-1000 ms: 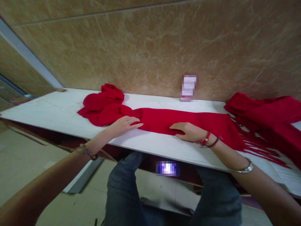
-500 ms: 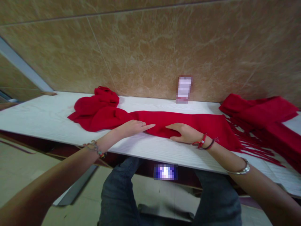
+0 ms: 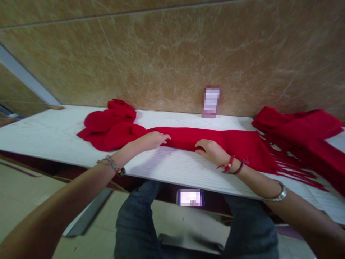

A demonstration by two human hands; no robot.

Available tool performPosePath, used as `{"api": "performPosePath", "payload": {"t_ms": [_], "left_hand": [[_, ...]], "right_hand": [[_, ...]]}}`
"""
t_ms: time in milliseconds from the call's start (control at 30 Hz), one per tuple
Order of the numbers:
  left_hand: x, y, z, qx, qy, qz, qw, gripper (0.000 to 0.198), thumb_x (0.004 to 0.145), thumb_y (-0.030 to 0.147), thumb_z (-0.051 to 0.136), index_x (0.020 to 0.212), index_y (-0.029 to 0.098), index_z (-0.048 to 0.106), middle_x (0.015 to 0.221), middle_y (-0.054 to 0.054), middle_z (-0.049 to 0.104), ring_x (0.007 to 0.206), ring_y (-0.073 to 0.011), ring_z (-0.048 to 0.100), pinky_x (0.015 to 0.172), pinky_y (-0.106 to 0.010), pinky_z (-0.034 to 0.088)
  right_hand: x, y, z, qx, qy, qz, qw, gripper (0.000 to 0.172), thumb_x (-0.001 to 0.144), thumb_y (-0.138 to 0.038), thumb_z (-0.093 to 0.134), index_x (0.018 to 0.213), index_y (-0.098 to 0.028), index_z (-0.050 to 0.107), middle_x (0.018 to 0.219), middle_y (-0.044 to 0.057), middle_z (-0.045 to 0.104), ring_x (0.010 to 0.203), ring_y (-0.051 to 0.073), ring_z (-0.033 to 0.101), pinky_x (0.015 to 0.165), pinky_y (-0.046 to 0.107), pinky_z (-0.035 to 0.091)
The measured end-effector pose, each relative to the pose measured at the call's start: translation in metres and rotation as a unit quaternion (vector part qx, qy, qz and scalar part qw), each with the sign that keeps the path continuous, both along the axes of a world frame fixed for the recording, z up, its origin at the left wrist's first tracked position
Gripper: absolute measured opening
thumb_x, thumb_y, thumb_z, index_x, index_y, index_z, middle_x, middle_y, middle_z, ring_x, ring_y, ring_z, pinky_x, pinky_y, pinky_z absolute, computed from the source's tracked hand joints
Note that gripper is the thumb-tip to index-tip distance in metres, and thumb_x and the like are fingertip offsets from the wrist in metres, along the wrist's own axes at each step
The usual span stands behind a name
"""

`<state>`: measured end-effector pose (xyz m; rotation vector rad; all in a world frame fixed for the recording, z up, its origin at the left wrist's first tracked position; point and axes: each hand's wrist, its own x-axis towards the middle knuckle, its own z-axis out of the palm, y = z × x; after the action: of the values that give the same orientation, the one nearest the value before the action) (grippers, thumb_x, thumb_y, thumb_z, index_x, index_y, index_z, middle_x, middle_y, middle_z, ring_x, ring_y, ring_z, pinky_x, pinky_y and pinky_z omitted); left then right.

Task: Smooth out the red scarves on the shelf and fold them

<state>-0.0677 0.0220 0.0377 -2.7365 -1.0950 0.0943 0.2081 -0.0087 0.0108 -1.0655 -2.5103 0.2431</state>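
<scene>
A long red scarf (image 3: 237, 144) lies stretched along the white shelf (image 3: 54, 133), bunched into a heap at its left end and fringed at its right end. My left hand (image 3: 152, 139) rests on the scarf's near edge, fingers curled and pinching the fabric. My right hand (image 3: 210, 149), wearing red and black wrist bands, curls its fingers over the same near edge a little to the right. The strip of scarf between the two hands looks narrower, its edge lifted off the shelf.
A second red scarf (image 3: 299, 126) is piled at the shelf's far right. A small blurred card (image 3: 211, 101) leans against the brown tiled wall (image 3: 172, 54). Below the shelf are my knees in jeans and a blurred phone (image 3: 190, 197).
Both hands went from lying flat on the scarf to curling around its near edge, and that edge has drawn back away from me.
</scene>
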Motion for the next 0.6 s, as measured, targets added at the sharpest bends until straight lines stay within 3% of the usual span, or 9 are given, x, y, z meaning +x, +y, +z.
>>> {"api": "performPosePath", "payload": {"t_ms": [200, 300, 600], "left_hand": [[0.008, -0.014, 0.005, 0.015, 0.037, 0.030, 0.999, 0.029, 0.082, 0.000, 0.043, 0.103, 0.014, 0.057, 0.095, -0.006, 0.067, 0.085, -0.0161, 0.064, 0.070, -0.023, 0.045], [0.016, -0.022, 0.003, 0.031, 0.034, 0.012, 0.999, 0.021, 0.084, 0.009, 0.047, 0.102, 0.015, 0.057, 0.101, -0.008, 0.064, 0.091, -0.0177, 0.062, 0.073, -0.025, 0.046], [0.022, -0.028, -0.006, 0.060, -0.002, -0.029, 0.998, 0.012, 0.085, 0.015, 0.052, 0.090, 0.014, 0.062, 0.086, -0.005, 0.066, 0.080, -0.0156, 0.063, 0.065, -0.023, 0.045]], "right_hand": [[-0.001, 0.001, 0.002, -0.030, 0.001, -0.020, 0.999, 0.012, 0.081, -0.011, 0.051, 0.081, -0.014, 0.062, 0.083, 0.007, 0.065, 0.077, 0.016, 0.058, 0.070, 0.026, 0.043], [-0.003, -0.002, 0.002, -0.018, -0.019, -0.027, 0.999, 0.014, 0.082, -0.009, 0.048, 0.082, -0.013, 0.062, 0.085, 0.007, 0.065, 0.077, 0.016, 0.058, 0.070, 0.025, 0.042], [0.001, -0.001, 0.005, 0.010, -0.033, 0.000, 0.999, 0.010, 0.081, -0.011, 0.050, 0.082, -0.015, 0.060, 0.085, 0.006, 0.063, 0.078, 0.015, 0.056, 0.071, 0.026, 0.042]]}}
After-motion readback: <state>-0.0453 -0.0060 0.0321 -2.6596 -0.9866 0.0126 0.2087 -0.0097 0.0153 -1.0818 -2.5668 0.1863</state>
